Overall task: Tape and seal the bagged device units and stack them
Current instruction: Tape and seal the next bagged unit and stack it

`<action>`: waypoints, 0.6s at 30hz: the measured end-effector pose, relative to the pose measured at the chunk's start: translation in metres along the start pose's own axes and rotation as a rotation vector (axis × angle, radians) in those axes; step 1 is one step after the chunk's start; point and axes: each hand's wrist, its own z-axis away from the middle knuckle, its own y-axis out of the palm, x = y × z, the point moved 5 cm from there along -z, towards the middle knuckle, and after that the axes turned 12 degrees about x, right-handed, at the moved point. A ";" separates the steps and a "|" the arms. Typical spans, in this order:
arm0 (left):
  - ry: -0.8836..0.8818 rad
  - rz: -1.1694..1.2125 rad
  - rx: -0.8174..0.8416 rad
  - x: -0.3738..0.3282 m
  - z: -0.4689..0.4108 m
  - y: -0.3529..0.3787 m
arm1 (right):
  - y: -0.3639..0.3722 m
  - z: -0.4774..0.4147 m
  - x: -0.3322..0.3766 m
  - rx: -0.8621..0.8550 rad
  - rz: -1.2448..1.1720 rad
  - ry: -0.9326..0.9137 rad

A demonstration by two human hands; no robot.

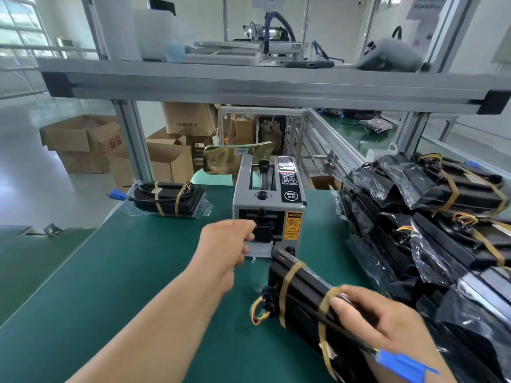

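Closest to me, the right hand (387, 324) grips a bagged unit (301, 291), a long black device in clear plastic with tan bands round it. Its fingers (356, 305) are curled over the near end of the unit, on top of one band, and the far end angles up towards the machine. A blue connector (401, 360) sticks out just beside the wrist, and coloured wires loop from the unit's left side.

Past that, the left hand (224, 252) reaches over the green bench (110, 272) to the mouth of the grey tape dispenser (269, 205). Its fingers (247, 236) are bent in against the outlet, where a pale strip of tape (260, 250) hangs just below them; I cannot tell whether they pinch it. This hand is apart from the held unit, whose far tip lies just beside the dispenser's base.

To the right a pile of bagged units (431, 217) leans in a heap. At the bench's far left edge lies a single banded unit (168, 200). Beyond stand cardboard boxes (83, 142) on the floor, and an aluminium shelf (249, 81) runs overhead
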 end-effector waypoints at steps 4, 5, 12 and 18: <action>-0.275 0.189 0.059 0.025 -0.025 0.022 | -0.009 0.012 -0.003 -0.066 -0.041 0.010; -0.303 0.212 0.067 0.027 -0.030 0.026 | -0.008 0.014 -0.003 -0.097 -0.062 0.000; -0.392 0.452 0.013 0.029 -0.038 0.039 | -0.001 0.016 -0.009 -0.164 -0.136 -0.034; -0.291 0.566 -0.109 0.031 -0.039 0.047 | -0.001 0.015 -0.015 -0.126 -0.158 -0.003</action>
